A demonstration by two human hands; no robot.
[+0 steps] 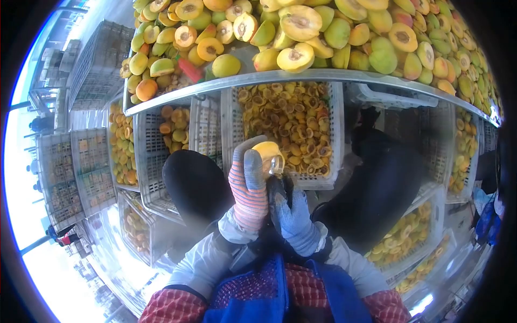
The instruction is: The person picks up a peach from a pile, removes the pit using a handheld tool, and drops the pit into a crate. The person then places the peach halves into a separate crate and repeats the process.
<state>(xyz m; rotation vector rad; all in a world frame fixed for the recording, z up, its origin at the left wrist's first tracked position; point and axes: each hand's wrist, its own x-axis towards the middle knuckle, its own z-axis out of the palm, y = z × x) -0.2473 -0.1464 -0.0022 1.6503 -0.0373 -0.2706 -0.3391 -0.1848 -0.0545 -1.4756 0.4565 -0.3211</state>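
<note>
While your left hand [249, 175] pinches the yellow fruit [266, 149] over the scrap-filled crate [336, 126], your right hand [294, 218] grips the looped tool [276, 166], long axis pointing forward at the fruit's right side.

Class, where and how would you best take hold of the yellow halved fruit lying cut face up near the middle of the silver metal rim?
Pinch the yellow halved fruit by its near rounded edge, probably coming from the person's side and above: that edge shows unblocked at the silver metal rim, while a larger yellow fruit half lies behind it.
</note>
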